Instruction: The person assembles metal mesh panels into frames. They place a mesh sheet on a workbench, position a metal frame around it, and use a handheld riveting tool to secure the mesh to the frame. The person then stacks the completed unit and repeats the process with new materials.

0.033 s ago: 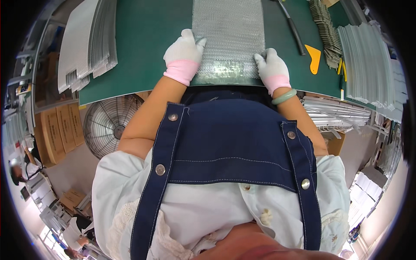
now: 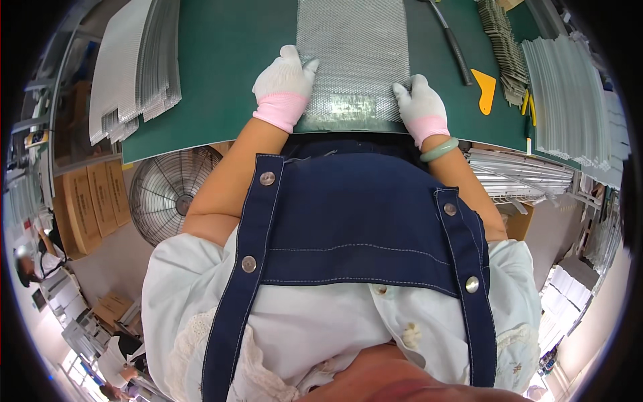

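A long silvery mesh panel (image 2: 353,57) lies lengthwise on the green tabletop (image 2: 228,74), its near end by the table's front edge. Close to that end, a shiny, glassy-looking band reflects the light. My left hand (image 2: 287,80), in a white glove with a pink cuff, grips the panel's left edge. On the opposite edge, a little nearer to me, my right hand (image 2: 422,107) wears a matching glove and is closed on the panel too. Some fingertips of both hands are hidden at the panel's edges.
A hammer (image 2: 455,53), an orange-yellow scraper (image 2: 485,91) and a yellow-handled tool (image 2: 526,106) lie to the right. Mesh panels (image 2: 144,60) stand stacked at left; more thin sheets (image 2: 562,100) stand at far right. Below the table's left side is a fan (image 2: 171,191) beside cardboard boxes (image 2: 94,204).
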`<action>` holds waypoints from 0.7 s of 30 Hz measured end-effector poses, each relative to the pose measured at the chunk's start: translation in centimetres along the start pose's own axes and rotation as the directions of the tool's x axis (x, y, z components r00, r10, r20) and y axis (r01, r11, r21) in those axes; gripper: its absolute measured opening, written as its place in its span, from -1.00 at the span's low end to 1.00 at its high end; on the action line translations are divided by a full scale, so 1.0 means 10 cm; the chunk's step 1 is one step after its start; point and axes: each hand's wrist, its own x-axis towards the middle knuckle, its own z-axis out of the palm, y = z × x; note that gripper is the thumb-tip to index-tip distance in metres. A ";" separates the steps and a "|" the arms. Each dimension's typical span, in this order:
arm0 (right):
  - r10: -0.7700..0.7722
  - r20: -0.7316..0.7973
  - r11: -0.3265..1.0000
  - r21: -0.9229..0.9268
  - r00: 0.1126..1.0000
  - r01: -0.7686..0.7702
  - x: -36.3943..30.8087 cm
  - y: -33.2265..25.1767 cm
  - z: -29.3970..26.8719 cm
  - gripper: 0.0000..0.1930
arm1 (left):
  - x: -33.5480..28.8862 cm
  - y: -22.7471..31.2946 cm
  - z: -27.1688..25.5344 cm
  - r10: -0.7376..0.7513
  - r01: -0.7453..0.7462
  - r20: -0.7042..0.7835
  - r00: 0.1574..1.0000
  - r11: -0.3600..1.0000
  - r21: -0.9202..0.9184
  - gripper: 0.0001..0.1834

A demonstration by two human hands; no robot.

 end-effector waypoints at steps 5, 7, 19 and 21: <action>0.038 0.051 0.999 -0.013 0.998 -0.037 0.05 -0.03 -0.04 -0.53 | 0.04 0.08 -0.04 -0.021 0.018 0.048 0.999 0.998 0.063 -0.46; 0.021 0.053 1.000 -0.016 0.998 -0.020 0.07 -0.01 -0.04 -0.53 | 0.05 0.09 -0.06 -0.032 0.027 0.068 0.997 0.997 0.073 -0.45; 0.104 -0.014 0.967 -0.234 0.995 -0.104 -0.04 -0.19 -0.20 -0.41 | 0.08 -0.04 0.12 0.338 -0.251 -0.289 0.895 0.920 0.300 -0.51; 0.040 -0.030 0.945 -0.324 0.999 -0.048 0.02 -0.19 -0.32 -0.32 | 0.21 -0.18 0.27 0.549 -0.460 -0.194 0.813 0.810 0.364 -0.51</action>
